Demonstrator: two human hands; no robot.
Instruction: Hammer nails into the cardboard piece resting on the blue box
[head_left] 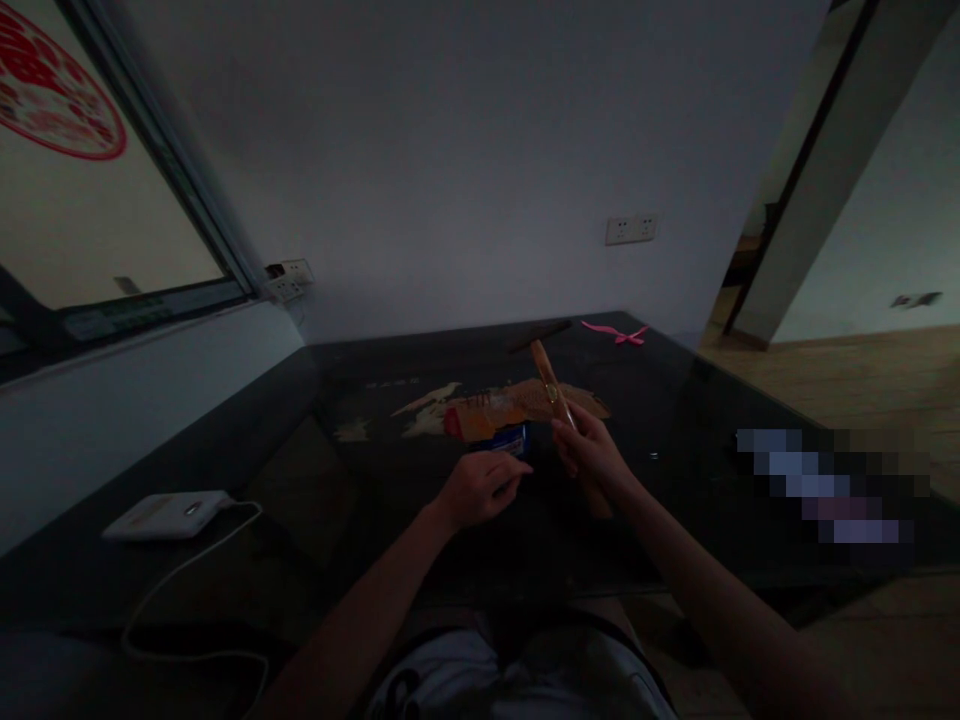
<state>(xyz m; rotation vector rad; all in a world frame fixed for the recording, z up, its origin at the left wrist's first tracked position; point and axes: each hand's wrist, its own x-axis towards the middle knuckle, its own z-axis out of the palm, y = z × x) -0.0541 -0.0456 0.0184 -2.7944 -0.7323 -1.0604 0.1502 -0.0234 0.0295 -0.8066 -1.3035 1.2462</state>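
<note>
The room is dim. My right hand [589,450] is closed round the lower part of a long brown wooden stick [550,382] that slants up and away to the left over the dark table [675,400]. My left hand [480,487] hovers beside it with fingers curled; whether it holds anything is hidden. Just beyond both hands lie an orange wrapper [480,415], a small blue packet [510,438] and flat pale wooden pieces [431,400].
A white device [169,513] with a white cable [187,570] lies at the left on the table. A pink ribbon-like thing [619,333] sits at the far edge. Wall sockets [631,229], a window at left and a doorway at right surround the table.
</note>
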